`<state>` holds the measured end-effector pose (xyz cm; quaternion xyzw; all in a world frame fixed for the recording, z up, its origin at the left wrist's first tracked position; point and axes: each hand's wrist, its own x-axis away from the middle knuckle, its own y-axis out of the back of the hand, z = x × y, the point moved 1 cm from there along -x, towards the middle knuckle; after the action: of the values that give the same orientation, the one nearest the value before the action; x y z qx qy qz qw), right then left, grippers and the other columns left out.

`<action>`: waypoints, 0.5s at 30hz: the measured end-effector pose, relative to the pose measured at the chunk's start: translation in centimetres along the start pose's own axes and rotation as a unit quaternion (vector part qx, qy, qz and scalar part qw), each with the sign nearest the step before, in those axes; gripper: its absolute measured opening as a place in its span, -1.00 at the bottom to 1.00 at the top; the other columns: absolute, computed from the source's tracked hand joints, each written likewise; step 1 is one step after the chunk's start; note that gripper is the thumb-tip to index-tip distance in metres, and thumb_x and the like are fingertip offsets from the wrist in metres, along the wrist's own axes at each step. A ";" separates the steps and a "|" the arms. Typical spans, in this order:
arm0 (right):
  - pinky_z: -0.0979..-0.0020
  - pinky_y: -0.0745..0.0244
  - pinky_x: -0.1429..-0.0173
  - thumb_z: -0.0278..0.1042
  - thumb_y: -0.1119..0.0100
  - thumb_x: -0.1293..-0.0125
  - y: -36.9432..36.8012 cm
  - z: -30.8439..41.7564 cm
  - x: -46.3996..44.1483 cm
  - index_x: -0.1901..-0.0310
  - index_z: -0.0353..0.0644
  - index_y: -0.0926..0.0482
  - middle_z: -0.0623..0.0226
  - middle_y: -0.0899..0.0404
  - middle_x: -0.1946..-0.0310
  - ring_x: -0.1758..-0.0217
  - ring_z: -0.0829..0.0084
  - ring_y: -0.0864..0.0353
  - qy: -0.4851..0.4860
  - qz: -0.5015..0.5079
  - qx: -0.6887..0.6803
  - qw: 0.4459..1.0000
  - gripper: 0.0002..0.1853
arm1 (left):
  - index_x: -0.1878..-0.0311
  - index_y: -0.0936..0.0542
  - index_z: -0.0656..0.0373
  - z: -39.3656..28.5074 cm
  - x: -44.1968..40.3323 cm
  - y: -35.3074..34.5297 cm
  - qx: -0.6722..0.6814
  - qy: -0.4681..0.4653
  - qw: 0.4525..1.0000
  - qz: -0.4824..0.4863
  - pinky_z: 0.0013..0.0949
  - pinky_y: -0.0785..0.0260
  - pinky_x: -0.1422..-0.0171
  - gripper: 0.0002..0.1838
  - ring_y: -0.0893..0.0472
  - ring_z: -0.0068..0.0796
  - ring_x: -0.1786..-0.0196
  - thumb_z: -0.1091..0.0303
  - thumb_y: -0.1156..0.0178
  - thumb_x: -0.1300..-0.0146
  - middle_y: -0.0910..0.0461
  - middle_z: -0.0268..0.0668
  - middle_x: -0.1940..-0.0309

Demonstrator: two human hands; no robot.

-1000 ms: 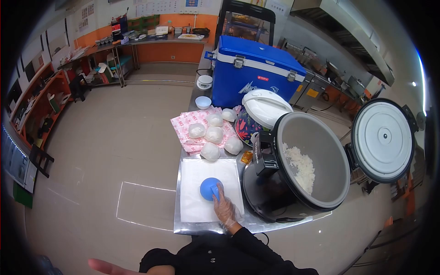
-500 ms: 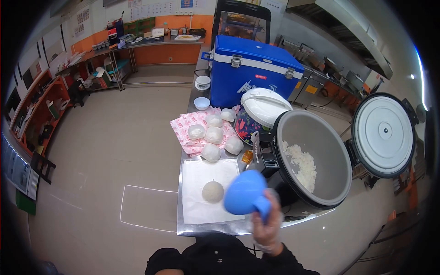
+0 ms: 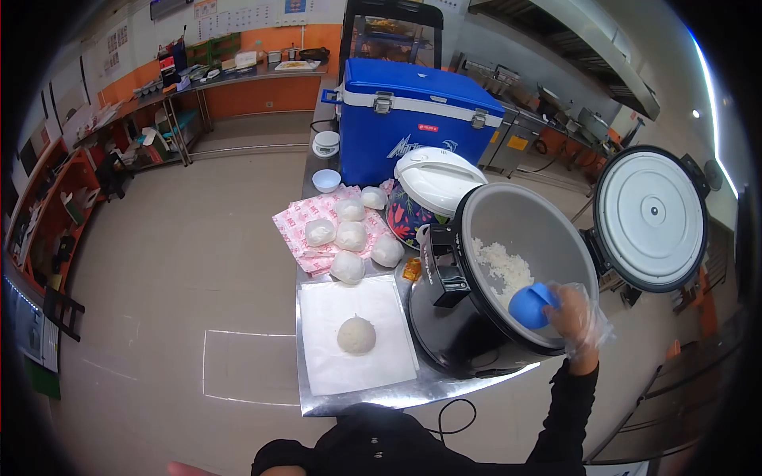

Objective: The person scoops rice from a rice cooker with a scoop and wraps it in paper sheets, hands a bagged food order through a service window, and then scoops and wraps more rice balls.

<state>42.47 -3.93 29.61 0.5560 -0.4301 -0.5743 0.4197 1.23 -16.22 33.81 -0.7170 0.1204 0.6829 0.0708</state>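
My right hand, in a clear plastic glove, is closed on the handle of a blue plastic cup. The cup is inside the near rim of a large rice cooker pot, beside the white cooked rice. A dome of rice sits on white paper sheets to the left of the cooker. Of my left hand, only a blurred sliver shows at the bottom edge; its fingers cannot be made out.
Several wrapped rice portions lie on and beside pink printed papers. Behind them stand a small bowl, a scale and a blue cooler box. A smaller white-lidded cooker is near the pot. The cooker's open lid projects right.
My right hand has carried the blue cup from beside the rice dome, rightward into the cooker pot. A sliver of my left hand has appeared at the bottom edge. The view has shifted slightly.
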 end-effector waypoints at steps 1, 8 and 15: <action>0.20 -0.44 0.06 -0.43 -0.30 0.03 -0.4 -0.7 -0.3 0.09 -0.18 -0.58 0.08 -0.56 0.23 0.12 0.09 -0.55 0.002 0.046 -0.007 0.999 -0.62 | -0.26 -0.29 0.27 0.4 0.2 -0.3 0.290 0.046 0.956 -0.003 -0.01 -0.23 -0.21 -0.34 -0.39 -0.06 -0.20 -0.07 0.00 -0.28 -0.41 0.05 -0.09; 0.24 -0.46 0.18 -0.43 -0.29 0.02 -2.0 -3.0 -0.9 0.13 -0.13 -0.62 0.11 -0.58 0.36 0.27 0.15 -0.58 -0.044 0.107 -0.037 0.993 -0.67 | -0.21 -0.30 0.32 2.4 5.8 -3.6 0.522 0.317 0.749 0.254 -0.13 -0.27 -0.19 -0.41 -0.46 -0.13 -0.13 0.01 0.02 -0.31 -0.51 0.00 0.00; 0.25 -0.45 0.13 -0.39 -0.29 -0.07 2.8 4.2 2.2 0.00 -0.12 -0.54 0.09 -0.56 0.27 0.16 0.15 -0.57 -0.025 -0.119 0.054 0.991 -0.61 | -0.11 -0.42 0.40 10.7 37.1 3.9 -0.036 0.552 0.464 0.692 -0.13 -0.28 -0.23 -0.34 -0.52 -0.01 -0.08 -0.10 0.22 -0.37 -0.54 0.10 0.04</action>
<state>38.21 -6.70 31.77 0.6107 -0.4014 -0.6096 0.3071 -8.68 -19.99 -3.53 -0.6293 0.5662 -0.0255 -0.5318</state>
